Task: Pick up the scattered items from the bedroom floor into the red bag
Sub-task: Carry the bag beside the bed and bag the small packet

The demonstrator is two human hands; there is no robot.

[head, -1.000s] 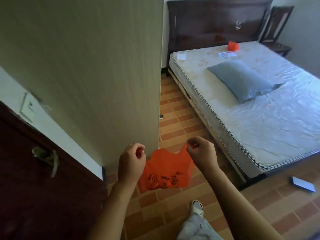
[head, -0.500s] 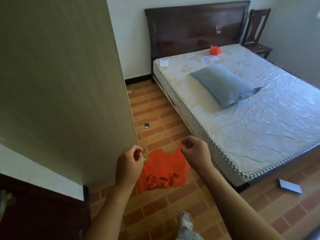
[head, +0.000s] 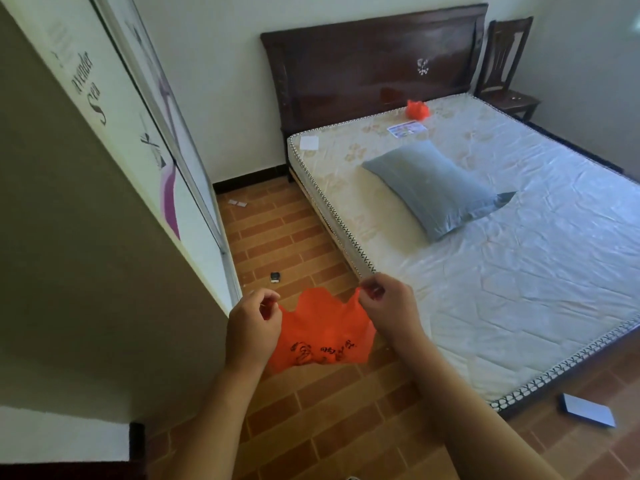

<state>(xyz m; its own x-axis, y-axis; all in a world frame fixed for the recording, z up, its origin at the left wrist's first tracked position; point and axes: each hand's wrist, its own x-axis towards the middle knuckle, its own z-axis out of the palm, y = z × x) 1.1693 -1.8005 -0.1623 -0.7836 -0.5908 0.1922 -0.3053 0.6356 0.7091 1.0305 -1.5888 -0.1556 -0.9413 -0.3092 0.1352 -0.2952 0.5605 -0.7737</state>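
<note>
Red plastic hangs between your hands: your left hand (head: 251,327) pinches one top corner of the red bag (head: 320,336), your right hand (head: 388,306) pinches the other, stretching it above the brick-pattern floor (head: 332,410). Ahead lie a small dark item (head: 275,277) and white scraps (head: 237,203); a blue flat box (head: 587,409) sits beside the bed (head: 502,271).

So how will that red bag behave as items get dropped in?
The red bag hangs limp between left hand and right hand, so probably floppy and light. Its mouth likely sags shut unless held apart.
</note>
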